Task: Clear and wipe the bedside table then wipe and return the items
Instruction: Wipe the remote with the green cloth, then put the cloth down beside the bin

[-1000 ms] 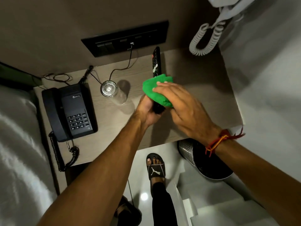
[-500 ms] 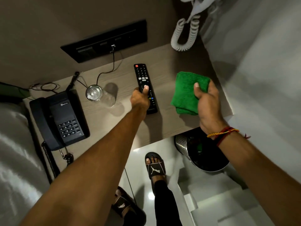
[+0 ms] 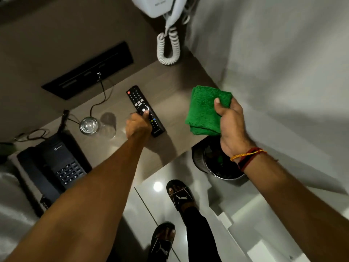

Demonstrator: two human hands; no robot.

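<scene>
Looking down, we see the table (image 3: 175,148) set against the far wall, with a black switch panel (image 3: 87,71) above its far edge. At the table's left end sits a black phone (image 3: 56,165), its coiled cord trailing off the near-left edge. Just right of the phone stands an upright glass (image 3: 89,125), and a thin black cable (image 3: 100,99) runs from the panel down to the tabletop behind it. A white wall handset (image 3: 164,6) hangs at the far right, its coiled cord (image 3: 168,48) dangling to just above the table's far-right corner. A metal bin (image 3: 217,161) stands on the floor below the table's near-right edge. Two feet in black slides (image 3: 179,195) rest on the glossy floor.

We reach our left hand (image 3: 137,125) across the table's middle; it is clamped on the near part of the remote (image 3: 145,111), thumb on the round key, buttons facing up. Whether the remote touches the tabletop we cannot tell. Our right hand (image 3: 230,125) is raised over the table's right edge, well apart from the left, gripping a folded green cloth (image 3: 204,110) with the thumb pressed on top. A red and yellow thread band (image 3: 247,155) circles the right wrist.
</scene>
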